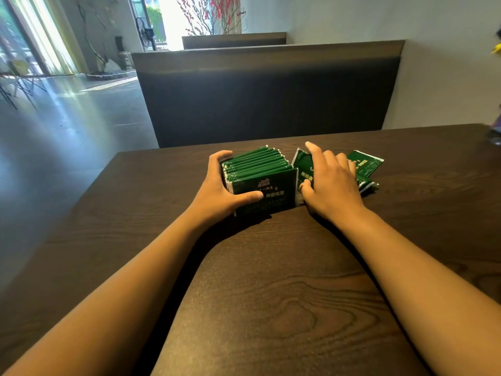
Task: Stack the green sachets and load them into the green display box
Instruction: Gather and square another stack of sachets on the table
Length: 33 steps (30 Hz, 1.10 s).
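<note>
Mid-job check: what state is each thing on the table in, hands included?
Stack: sachets upright on edge, packed together.
Left hand: grips the stack's left end.
Right hand: holds a tilted sachet.
Loose sachets: lying flat, unstacked.
Box: not visible.

On a dark wood-grain desk (271,294), a block of green sachets (260,175) stands on edge, packed face to face, the nearest one showing its printed front. The left hand (222,185) wraps the block's left end, fingers curled over the far side and thumb lying across the front face. Just right of the block, the right hand (330,183) presses on a loose sachet (302,164) that tilts against the block, thumb tucked at its lower edge. More loose sachets (366,166) lie flat under and beyond that hand. A dark booth seat back (265,99) rises behind the desk.
</note>
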Available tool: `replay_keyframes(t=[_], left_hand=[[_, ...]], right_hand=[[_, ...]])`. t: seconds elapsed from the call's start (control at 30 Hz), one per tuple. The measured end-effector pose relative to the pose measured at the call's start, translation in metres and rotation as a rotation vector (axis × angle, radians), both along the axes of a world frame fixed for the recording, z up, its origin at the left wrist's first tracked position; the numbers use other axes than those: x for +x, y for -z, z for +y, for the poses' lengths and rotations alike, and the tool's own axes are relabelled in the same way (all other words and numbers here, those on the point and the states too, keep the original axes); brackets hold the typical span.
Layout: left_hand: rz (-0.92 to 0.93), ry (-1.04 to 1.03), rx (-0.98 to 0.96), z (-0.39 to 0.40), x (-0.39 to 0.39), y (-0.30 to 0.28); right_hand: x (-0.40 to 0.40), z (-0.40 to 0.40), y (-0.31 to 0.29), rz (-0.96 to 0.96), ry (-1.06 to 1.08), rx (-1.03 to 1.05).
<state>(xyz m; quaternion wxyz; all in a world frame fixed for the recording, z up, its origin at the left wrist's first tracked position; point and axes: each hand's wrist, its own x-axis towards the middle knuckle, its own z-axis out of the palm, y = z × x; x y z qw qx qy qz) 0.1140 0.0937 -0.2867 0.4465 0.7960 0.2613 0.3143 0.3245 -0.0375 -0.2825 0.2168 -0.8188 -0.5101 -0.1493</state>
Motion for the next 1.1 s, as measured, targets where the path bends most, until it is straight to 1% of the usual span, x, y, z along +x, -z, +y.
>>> replay_keyframes(t=[0.1,0.17,0.27,0.4,0.57,0.63,0.7,0.8,0.93,1.0,1.1], left_hand=[[0.011,-0.010,-0.001,0.000,-0.001,0.000],[0.017,-0.014,-0.003,-0.001,0.001,0.000],[0.018,-0.023,-0.003,-0.002,0.001,0.000],[0.015,-0.039,-0.005,-0.001,0.001,0.002],[0.013,-0.037,-0.001,0.002,0.005,0.003],[0.013,-0.039,-0.003,0.002,0.005,0.003],[0.011,-0.037,-0.002,0.001,0.005,0.002],[-0.002,-0.041,0.004,-0.002,0.006,0.001],[-0.024,-0.046,0.000,-0.005,0.005,0.000],[-0.039,-0.038,-0.022,-0.006,0.004,-0.001],[-0.048,-0.005,-0.048,-0.005,0.002,-0.003]], right_hand=[[0.002,-0.002,-0.001,0.063,0.017,0.042],[0.005,-0.003,-0.003,0.060,0.013,0.091],[0.007,-0.003,-0.004,0.022,-0.012,0.238],[0.007,-0.003,-0.007,0.038,-0.043,0.450],[0.000,-0.007,-0.016,0.005,-0.203,0.694],[-0.006,-0.010,-0.022,-0.009,-0.267,0.761],[-0.011,-0.011,-0.024,-0.031,-0.314,0.752],[-0.014,-0.008,-0.020,-0.096,-0.381,0.607],[-0.019,-0.002,-0.013,-0.165,-0.413,0.434],[-0.020,0.000,-0.011,-0.164,-0.433,0.375],[-0.025,0.002,-0.009,-0.114,-0.494,0.343]])
